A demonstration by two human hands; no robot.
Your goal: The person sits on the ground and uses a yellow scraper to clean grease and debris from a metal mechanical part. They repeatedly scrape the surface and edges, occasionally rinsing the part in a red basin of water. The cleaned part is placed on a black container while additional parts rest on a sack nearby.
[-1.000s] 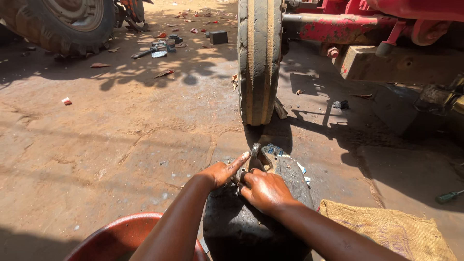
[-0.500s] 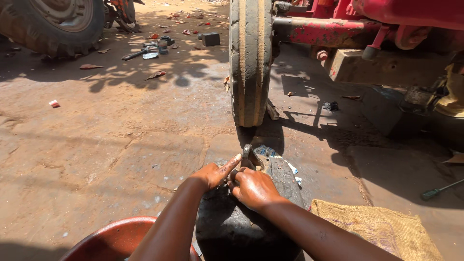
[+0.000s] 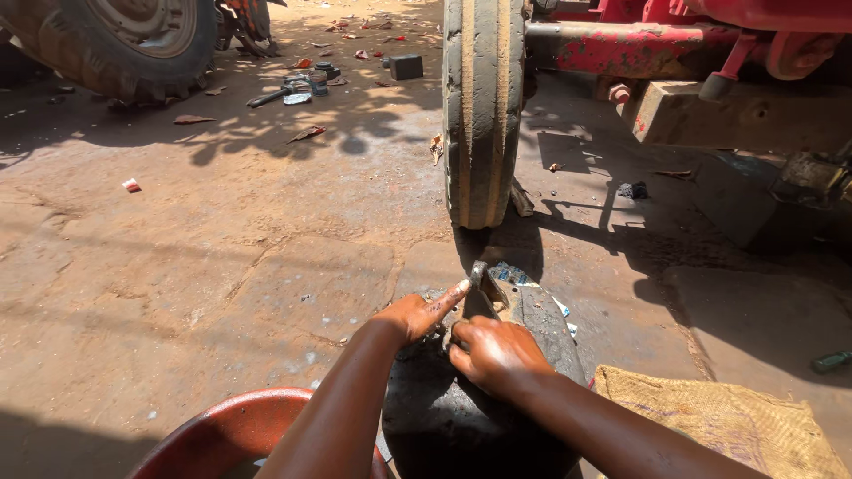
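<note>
A black rubber tube (image 3: 444,417) lies folded on the ground in front of me. At its far end sit a small metal stub (image 3: 479,271) and a scrap with blue and white on it (image 3: 512,275). My left hand (image 3: 415,315) rests on the tube with its index finger stretched out, the tip right beside the stub. My right hand (image 3: 493,351) is just to the right of it, fingers curled down and gripping the rubber. What lies under the right palm is hidden.
A narrow tractor wheel (image 3: 484,106) on a red axle (image 3: 621,44) stands just beyond the tube. A big tyre (image 3: 115,44) and loose tools (image 3: 293,89) lie at the far left. A red basin (image 3: 231,439) is near left, a burlap sack (image 3: 728,426) near right.
Both hands keep the same pose on the tube. Only my view has shifted slightly.
</note>
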